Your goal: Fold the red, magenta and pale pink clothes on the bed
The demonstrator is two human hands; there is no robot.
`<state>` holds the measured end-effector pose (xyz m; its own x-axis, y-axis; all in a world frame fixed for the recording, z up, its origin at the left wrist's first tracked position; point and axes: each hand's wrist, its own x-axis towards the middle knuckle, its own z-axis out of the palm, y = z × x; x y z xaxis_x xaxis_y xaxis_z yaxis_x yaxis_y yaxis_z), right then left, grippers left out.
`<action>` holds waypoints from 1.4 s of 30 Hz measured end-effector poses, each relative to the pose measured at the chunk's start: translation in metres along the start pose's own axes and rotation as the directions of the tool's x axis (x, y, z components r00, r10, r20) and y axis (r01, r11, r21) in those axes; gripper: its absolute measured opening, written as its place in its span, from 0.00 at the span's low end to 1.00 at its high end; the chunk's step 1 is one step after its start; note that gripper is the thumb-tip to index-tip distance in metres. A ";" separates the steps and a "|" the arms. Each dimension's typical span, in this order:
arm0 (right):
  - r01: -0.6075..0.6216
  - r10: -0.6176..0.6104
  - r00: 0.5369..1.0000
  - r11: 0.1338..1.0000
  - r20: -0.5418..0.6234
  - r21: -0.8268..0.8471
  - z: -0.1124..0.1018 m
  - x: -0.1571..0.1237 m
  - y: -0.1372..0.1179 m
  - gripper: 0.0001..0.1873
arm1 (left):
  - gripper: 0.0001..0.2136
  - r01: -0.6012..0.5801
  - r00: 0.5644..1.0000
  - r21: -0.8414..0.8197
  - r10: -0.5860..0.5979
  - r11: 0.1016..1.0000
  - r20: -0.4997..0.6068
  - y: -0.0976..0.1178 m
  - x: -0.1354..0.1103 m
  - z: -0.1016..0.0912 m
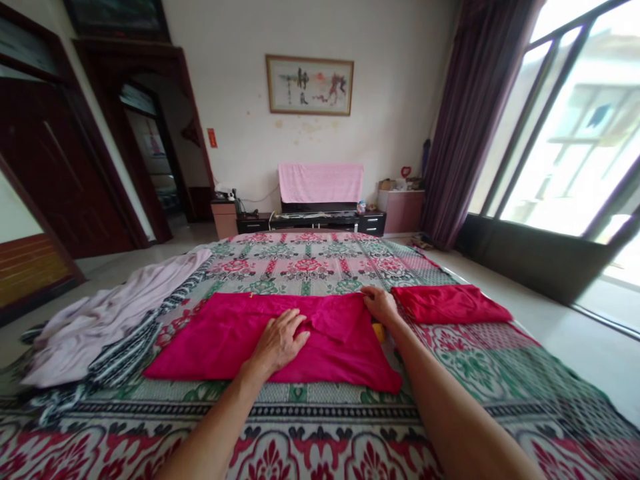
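Note:
A magenta garment (pixel 220 337) lies folded into a wide, low shape on the patterned bedspread (pixel 305 267). My left hand (pixel 281 341) rests on its middle, palm down with the fingers spread. At the garment's far right corner, my right hand (pixel 382 308) has its fingers curled over the edge, pinching the cloth. Part of that grip is hidden by the hand itself. A small yellow item (pixel 379 332) shows beside my right wrist; its kind is unclear. Just right of my right hand sits a folded red garment (pixel 453 305).
Pale pink clothing (pixel 117 303) and a black-and-white striped cloth (pixel 127 350) are heaped at the bed's left side. Beyond the bed stands a low cabinet (pixel 370 223) and a television under a pink towel (pixel 321 183). A purple curtain (pixel 475 127) hangs by the window at right.

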<state>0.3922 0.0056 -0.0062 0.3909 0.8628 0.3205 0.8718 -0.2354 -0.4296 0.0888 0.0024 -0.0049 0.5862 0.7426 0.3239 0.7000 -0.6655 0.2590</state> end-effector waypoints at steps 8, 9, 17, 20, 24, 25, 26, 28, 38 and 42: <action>0.007 -0.010 0.999 0.998 0.049 0.068 -0.004 0.001 0.002 0.19 | 0.18 -0.014 1.000 -0.004 0.014 1.000 -0.024 -0.001 0.000 0.000; 0.010 -0.012 0.999 0.998 0.040 0.066 -0.004 0.000 0.002 0.19 | 0.18 -0.014 0.999 -0.003 0.014 1.000 -0.030 0.000 0.000 -0.001; 0.025 -0.024 0.999 0.999 -0.021 0.048 0.002 0.000 0.003 0.16 | 0.20 -0.233 0.972 -0.032 0.232 0.972 -0.041 0.032 0.006 -0.003; 0.026 -0.026 0.999 0.999 -0.032 0.024 0.002 0.000 0.004 0.16 | 0.17 -0.255 0.965 -0.034 0.257 0.966 0.045 0.041 0.006 0.003; 0.032 -0.032 0.998 0.999 -0.051 0.001 0.002 0.000 0.004 0.16 | 0.14 -0.289 0.954 -0.018 0.290 0.957 0.077 0.039 0.006 0.007; 0.037 -0.037 0.998 0.999 -0.056 0.005 0.002 0.000 0.003 0.16 | 0.14 -0.292 0.954 -0.016 0.292 0.956 0.072 0.038 0.006 0.007; 0.041 -0.040 0.997 0.999 -0.059 0.010 0.002 -0.001 0.003 0.16 | 0.14 -0.292 0.954 -0.017 0.293 0.956 0.066 0.037 0.006 0.007; 0.040 -0.039 0.997 0.999 -0.063 0.014 0.003 -0.001 0.003 0.16 | 0.14 -0.292 0.954 -0.019 0.293 0.956 0.061 0.036 0.005 0.007; -0.040 0.042 0.996 0.999 -0.077 0.037 -0.001 0.000 -0.001 0.15 | 0.15 -0.279 0.958 -0.004 0.279 0.960 0.064 0.038 0.003 0.006; -0.001 0.006 0.998 0.996 -0.065 0.087 -0.003 -0.001 -0.005 0.15 | 0.15 -0.280 0.958 0.003 0.279 0.960 0.067 0.039 0.002 0.006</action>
<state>0.3886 0.0042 -0.0018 0.4147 0.8306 0.3716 0.8424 -0.1960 -0.5020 0.1198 -0.0220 0.0003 0.7841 0.5310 0.3214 0.5093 -0.8464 0.1558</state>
